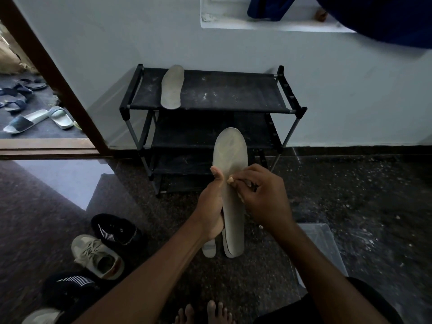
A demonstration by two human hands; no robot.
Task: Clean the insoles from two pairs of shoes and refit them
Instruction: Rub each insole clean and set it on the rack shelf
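Grey foam insoles point(230, 148) stacked, held upright before shoe rack point(233, 94). Left hand point(211, 206) wrapped round lower half; right hand point(261, 195) pinching top one's edge. Risk: stack fans at heel, so hard picking could drop rear insole point(208, 250) onto gritty floor point(350, 206), re-soiling it.

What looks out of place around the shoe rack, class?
White dusty specks mark the top shelf of the shoe rack, where a lone insole lies instead of shoes; the sneakers sit scattered on the floor.

Single head-worn wide-angle view, aimed forward and steeply down. Hands point(236, 202) close beneath the lens; shoe rack point(210, 94) near ahead; wall point(327, 90) behind.
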